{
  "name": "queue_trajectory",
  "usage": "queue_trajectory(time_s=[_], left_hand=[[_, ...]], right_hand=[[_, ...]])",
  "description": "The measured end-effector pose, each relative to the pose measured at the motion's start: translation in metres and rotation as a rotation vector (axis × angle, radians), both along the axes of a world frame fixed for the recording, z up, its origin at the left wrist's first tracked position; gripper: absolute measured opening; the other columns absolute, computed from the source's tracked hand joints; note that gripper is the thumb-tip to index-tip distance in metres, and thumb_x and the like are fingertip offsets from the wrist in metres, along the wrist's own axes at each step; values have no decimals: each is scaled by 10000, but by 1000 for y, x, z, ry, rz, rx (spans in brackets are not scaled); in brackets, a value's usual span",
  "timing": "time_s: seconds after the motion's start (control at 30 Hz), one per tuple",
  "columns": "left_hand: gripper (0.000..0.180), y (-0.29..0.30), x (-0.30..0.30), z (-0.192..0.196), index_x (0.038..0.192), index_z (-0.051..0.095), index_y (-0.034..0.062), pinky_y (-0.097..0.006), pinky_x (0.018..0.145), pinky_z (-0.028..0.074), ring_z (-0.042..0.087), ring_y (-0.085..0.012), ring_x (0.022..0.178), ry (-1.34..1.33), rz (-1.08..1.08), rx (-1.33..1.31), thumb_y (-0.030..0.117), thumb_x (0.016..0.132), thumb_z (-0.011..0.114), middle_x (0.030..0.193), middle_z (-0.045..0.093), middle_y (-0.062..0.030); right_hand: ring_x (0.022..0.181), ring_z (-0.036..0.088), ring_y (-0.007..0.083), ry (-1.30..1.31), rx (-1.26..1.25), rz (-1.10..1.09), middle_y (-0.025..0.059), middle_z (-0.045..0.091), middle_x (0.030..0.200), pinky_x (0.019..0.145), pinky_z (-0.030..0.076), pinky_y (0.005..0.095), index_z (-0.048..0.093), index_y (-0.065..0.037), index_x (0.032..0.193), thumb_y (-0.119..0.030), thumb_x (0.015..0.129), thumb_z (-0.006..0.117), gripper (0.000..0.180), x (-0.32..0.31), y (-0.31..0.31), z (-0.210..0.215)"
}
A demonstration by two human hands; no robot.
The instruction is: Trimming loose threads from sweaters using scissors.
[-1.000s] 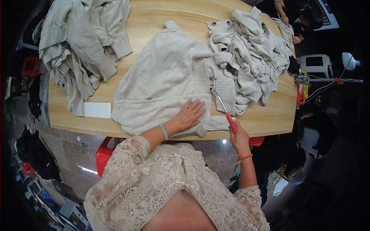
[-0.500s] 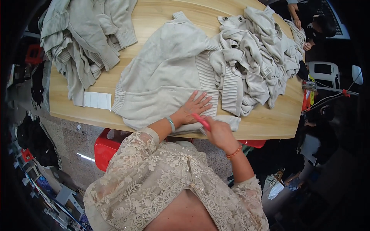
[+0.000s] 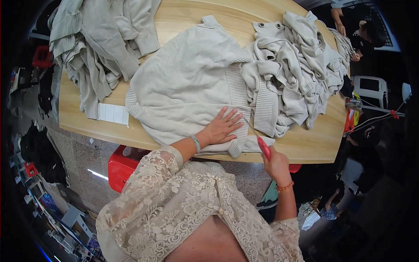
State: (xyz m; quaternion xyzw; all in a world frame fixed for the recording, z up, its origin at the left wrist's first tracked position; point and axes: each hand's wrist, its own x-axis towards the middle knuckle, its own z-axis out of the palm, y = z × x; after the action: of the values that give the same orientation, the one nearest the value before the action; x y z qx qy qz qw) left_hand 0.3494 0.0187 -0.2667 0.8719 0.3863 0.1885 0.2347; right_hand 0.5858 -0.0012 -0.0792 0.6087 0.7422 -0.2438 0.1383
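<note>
A cream knitted sweater (image 3: 179, 78) lies spread on the wooden table in front of me. My left hand (image 3: 221, 128) presses flat on its lower right part, beside the ribbed band, with the fingers spread. Near the table's front edge, my right hand (image 3: 276, 166) is closed around the pinkish-red handle of a slim tool (image 3: 263, 146). A thin metal shaft extends from the handle toward the ribbing, by my left fingertips. The tip is too fine for me to tell its shape or whether it touches the knit.
A heap of cream knitwear (image 3: 301, 70) lies right of the sweater, and another pile (image 3: 100, 39) at the far left. A strip of white cards (image 3: 113, 114) lies on the table (image 3: 305, 148). A red stool (image 3: 120, 170) stands below its front edge. A co-worker's hand (image 3: 355, 56) shows at far right.
My right hand has moved right with the tool, away from my left hand, so the thin shaft now shows. The left hand stays flat on the sweater, which looks smoother and wider spread.
</note>
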Motion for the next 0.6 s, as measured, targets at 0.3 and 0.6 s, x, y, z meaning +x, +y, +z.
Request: queue_trajectory(time_s=[0.3,0.6], left_hand=[[625,4,11,2,1438,402,129,-592,1163,38,171,-341,1462,-38,-18,-11,444,912,529,1567,257,-117],[373,8,-53,0,1130,629,86,-482,1051,362,478,-351,1253,-434,181,-249,227,790,688,1333,530,-147]], right_hand=[[694,630,416,427,-203,222,213,635,726,613,479,508,581,-71,1077,-229,858,648,278,-111,9,-15],[706,635,421,335,8,22,215,647,733,654,501,514,623,-40,932,-236,848,651,215,-110,83,-32]])
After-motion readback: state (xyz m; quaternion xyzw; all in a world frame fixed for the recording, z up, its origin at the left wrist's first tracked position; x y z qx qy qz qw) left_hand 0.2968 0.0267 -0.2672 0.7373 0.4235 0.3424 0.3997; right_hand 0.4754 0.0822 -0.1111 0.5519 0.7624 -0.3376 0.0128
